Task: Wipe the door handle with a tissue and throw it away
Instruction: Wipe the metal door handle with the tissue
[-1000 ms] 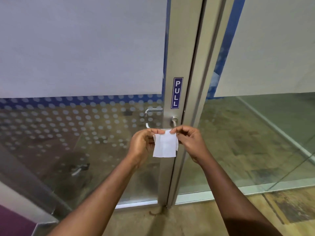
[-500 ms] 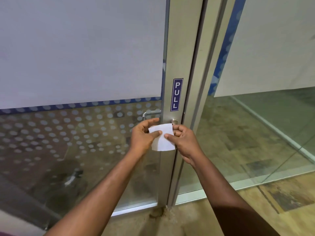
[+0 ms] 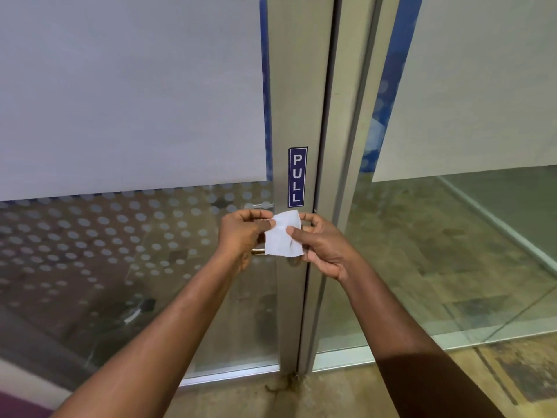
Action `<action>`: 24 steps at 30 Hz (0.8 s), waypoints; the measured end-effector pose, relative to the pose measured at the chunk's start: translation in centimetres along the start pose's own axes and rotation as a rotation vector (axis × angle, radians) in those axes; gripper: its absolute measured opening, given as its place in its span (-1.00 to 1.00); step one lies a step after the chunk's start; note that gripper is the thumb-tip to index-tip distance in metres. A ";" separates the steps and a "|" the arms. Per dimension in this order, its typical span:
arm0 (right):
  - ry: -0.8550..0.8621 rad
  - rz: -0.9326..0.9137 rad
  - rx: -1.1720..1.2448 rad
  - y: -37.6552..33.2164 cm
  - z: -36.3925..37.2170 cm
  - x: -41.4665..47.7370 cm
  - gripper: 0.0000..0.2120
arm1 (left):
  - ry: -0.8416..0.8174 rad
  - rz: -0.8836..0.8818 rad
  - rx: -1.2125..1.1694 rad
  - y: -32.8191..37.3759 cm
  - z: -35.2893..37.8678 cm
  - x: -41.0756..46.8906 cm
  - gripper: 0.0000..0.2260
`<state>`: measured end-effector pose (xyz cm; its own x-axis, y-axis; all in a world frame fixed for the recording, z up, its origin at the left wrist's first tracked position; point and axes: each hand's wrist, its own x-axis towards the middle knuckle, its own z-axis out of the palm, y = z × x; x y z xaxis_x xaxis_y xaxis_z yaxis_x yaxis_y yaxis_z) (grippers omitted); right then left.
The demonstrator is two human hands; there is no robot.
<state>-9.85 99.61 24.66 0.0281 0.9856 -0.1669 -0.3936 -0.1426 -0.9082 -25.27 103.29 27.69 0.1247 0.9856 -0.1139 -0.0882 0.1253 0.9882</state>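
Observation:
A small white folded tissue (image 3: 283,235) is held up in front of the door's metal frame, just under the blue PULL sign (image 3: 297,177). My left hand (image 3: 242,235) pinches its upper left corner and my right hand (image 3: 322,247) pinches its right edge. The metal door handle (image 3: 261,205) is mostly hidden behind my hands and the tissue; only a short piece of its bar shows above my left hand and another bit below it.
The glass door (image 3: 135,236) on the left has frosted film and a dotted band. The aluminium frame (image 3: 301,86) runs up the middle. A fixed glass panel (image 3: 452,251) stands on the right. The floor (image 3: 391,393) lies below.
Both hands have lifted the tissue from below the handle up to handle height, so the handle is now covered. The view has moved closer to the door.

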 end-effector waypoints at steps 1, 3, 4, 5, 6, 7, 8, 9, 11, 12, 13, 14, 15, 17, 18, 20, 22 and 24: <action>-0.037 0.021 -0.017 -0.3 -0.2 0.0 -0.56 | -0.016 0.012 0.034 0.0 0.1 0.2 -0.86; -0.086 0.056 -0.044 -0.7 -0.6 0.1 -0.59 | -0.019 0.043 0.083 -0.2 0.1 0.8 -0.83; -0.082 0.067 -0.065 -0.7 -0.9 0.3 -0.61 | -0.005 0.044 0.098 -0.3 0.1 1.1 -0.81; -0.061 0.069 -0.097 -0.7 -1.1 0.3 -0.61 | 0.008 0.033 0.106 -0.5 0.1 1.3 -0.81; -0.038 0.064 -0.131 -0.7 -1.3 0.4 -0.61 | 0.013 0.013 0.112 -0.6 0.0 1.6 -0.82; -0.021 0.054 -0.155 -0.8 -1.5 0.6 -0.61 | 0.006 -0.012 0.126 -0.6 0.0 1.7 -0.83; -0.012 0.043 -0.167 -0.9 -1.6 0.8 -0.64 | -0.014 -0.038 0.151 -0.6 -0.1 2.0 -0.84; -0.012 0.035 -0.174 -1.1 -1.7 0.9 -0.68 | -0.050 -0.058 0.178 -0.5 -0.2 2.1 -0.85; -0.045 0.033 -0.203 -1.8 -1.8 1.1 -0.72 | -0.138 -0.081 0.220 -0.2 -0.2 2.2 -0.82; -0.074 0.037 -0.230 -2.2 -1.8 1.2 -0.72 | -0.169 -0.087 0.237 0.1 -0.1 2.3 -0.80; -0.104 0.041 -0.253 -2.5 -1.7 1.2 -0.72 | -0.182 -0.091 0.253 0.3 0.0 2.3 -0.78; -0.125 0.045 -0.265 -2.8 -1.7 1.3 -0.71 | -0.184 -0.094 0.271 0.5 0.0 2.4 -0.79; -0.133 0.049 -0.268 -3.1 -1.6 1.4 -0.69 | -0.182 -0.099 0.289 0.6 0.1 2.5 -0.81; -0.117 0.053 -0.259 -3.4 -1.5 1.6 -0.62 | -0.175 -0.107 0.301 0.9 0.2 2.5 -0.85; -0.103 0.056 -0.252 -3.5 -1.5 1.7 -0.59 | -0.164 -0.106 0.285 0.9 0.3 2.6 -0.88; -0.089 0.070 -0.227 -3.4 -1.7 1.7 -0.52 | -0.115 -0.104 0.221 0.9 0.4 2.6 -0.92; -0.088 0.066 -0.213 -3.1 -1.8 1.7 -0.46 | -0.039 -0.080 0.189 0.8 0.4 2.6 -0.91; -0.066 0.036 -0.201 -2.6 -1.7 1.7 -0.49 | 0.032 -0.048 0.184 0.6 0.2 2.6 -0.82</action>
<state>-7.19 101.50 26.11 -0.0460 0.9824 -0.1811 -0.2013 -0.1867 -0.9616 -24.79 105.89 28.06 0.0926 0.9825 -0.1619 0.1001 0.1526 0.9832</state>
